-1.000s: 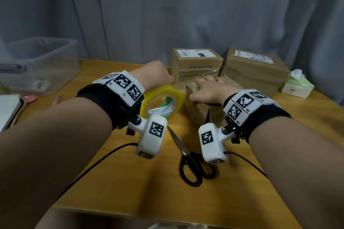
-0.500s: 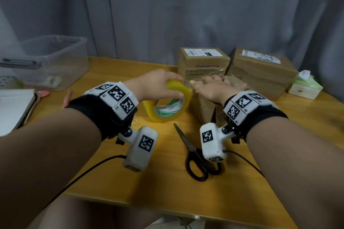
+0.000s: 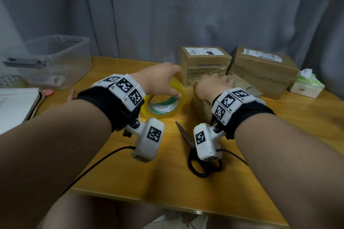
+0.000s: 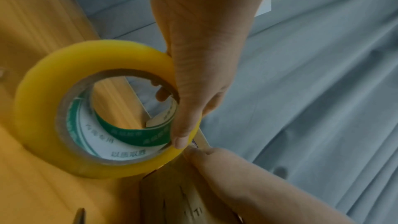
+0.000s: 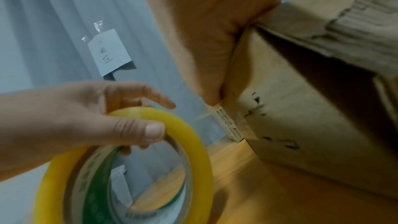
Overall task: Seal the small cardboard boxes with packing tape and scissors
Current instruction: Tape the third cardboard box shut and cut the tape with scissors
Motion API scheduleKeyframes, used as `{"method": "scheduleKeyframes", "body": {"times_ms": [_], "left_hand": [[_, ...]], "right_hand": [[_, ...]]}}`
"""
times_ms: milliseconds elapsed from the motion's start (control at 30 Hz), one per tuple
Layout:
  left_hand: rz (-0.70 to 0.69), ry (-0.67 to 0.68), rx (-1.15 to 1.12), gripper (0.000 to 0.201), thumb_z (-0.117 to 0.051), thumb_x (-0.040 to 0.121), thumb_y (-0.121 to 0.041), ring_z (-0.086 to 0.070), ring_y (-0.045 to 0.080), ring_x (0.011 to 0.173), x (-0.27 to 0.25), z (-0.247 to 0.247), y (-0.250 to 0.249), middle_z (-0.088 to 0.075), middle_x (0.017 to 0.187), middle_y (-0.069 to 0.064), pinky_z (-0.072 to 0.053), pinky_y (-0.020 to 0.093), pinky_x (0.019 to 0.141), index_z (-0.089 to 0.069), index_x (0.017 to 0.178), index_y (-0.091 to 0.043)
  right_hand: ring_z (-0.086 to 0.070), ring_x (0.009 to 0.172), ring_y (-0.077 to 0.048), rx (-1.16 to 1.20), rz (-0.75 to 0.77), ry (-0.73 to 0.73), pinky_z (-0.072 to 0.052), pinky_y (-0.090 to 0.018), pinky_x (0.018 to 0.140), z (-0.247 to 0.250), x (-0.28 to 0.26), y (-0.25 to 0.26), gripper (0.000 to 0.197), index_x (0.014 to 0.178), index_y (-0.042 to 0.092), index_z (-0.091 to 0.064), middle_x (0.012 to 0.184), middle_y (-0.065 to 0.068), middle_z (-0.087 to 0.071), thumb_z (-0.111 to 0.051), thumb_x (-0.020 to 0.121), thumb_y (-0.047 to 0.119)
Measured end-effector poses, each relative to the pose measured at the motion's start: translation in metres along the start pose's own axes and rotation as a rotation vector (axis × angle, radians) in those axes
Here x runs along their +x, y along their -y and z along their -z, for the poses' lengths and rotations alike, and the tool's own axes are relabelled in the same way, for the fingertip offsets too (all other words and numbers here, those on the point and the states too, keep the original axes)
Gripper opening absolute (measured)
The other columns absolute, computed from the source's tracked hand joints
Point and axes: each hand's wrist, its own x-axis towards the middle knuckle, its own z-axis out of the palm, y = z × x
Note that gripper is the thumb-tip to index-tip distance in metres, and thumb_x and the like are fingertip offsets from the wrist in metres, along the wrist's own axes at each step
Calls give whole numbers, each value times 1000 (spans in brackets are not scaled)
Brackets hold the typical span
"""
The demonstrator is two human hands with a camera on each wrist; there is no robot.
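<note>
Holding the tape roll (image 3: pixel 163 102) upright on the table w/ thumb outside & fingers thru the core, the left hand (image 3: pixel 160 80) sits beside the small box (image 3: pixel 202 106), right hand (image 3: pixel 210 87) lying flat on its top, while the scissors (image 3: pixel 197 152) lie untouched nearby — taping prob. just begun, cut still to come.

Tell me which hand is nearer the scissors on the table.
Right. The right hand rests on the small cardboard box directly beyond the scissors; the left hand grips the tape roll, farther left.
</note>
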Motion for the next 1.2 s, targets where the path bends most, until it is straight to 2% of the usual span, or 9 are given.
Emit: {"method": "scheduleKeyframes", "body": {"times_ms": [200,333,433,533,700,867,933,1067,1200], "left_hand": [[13,-43,-45,50,-66,81,-49,-50,21,112,2,-8,1,-53,117,5,-42,36,95,-58,126,-29],[33,-37,-52,53,-61,84,-51,-49,23,111,1,-15,3,-48,112,4,-41,35,96,-51,133,-34],[0,-76,-41,48,-63,84,-47,-52,19,103,-4,-12,5,-49,100,-2,-42,30,88,-57,128,-29],[-8,-42,-25,44,-65,84,-45,-54,17,101,0,-8,7,-60,106,-3,-39,24,80,-61,124,-27],[12,102,84,42,-65,83,-47,-49,11,76,4,-1,5,-61,96,-5,-38,25,65,-61,121,-30],[7,91,104,56,-64,82,-50,-53,19,106,1,-3,11,-57,121,1,-40,27,82,-52,132,-27],[32,27,54,63,-67,79,-51,-52,21,108,-2,-4,15,-51,116,2,-41,28,84,-48,133,-26],[47,-80,-34,50,-67,79,-51,-52,23,104,-8,-12,14,-46,111,2,-44,32,88,-58,122,-27],[114,-179,-92,42,-55,85,-56,-46,26,115,-11,-23,13,-47,112,3,-41,44,98,-60,122,-35]], "right_hand": [[3,145,-43,84,-115,-25,1,-57,114,-10,25,14,62,153,7,-4,158,-22,2,-30,102,30],[7,141,-52,91,-112,34,4,-70,106,-15,42,22,66,153,15,-10,158,-24,4,-40,96,27],[14,138,-55,61,-97,112,11,-83,83,-14,44,24,71,153,27,-13,159,-20,7,-45,90,20],[17,138,-54,59,-122,180,15,-82,60,-12,43,25,70,152,34,-13,160,-15,11,-43,90,20],[20,138,-53,56,-115,151,10,-83,83,-11,38,23,80,152,34,-10,159,-15,16,-54,88,18],[11,142,-48,100,-18,79,3,-75,103,-4,19,10,59,148,29,-29,160,-14,-3,-52,93,31],[4,144,-46,89,107,44,0,-72,108,-1,7,1,45,141,26,-40,157,-14,-19,-46,96,22],[6,145,-42,0,158,16,2,-69,110,-2,-9,3,59,146,21,-35,160,-11,-13,-39,90,3],[-8,146,-38,60,227,-11,-2,-65,113,2,-13,-2,44,142,17,-41,155,-12,-27,-37,98,18]]}}
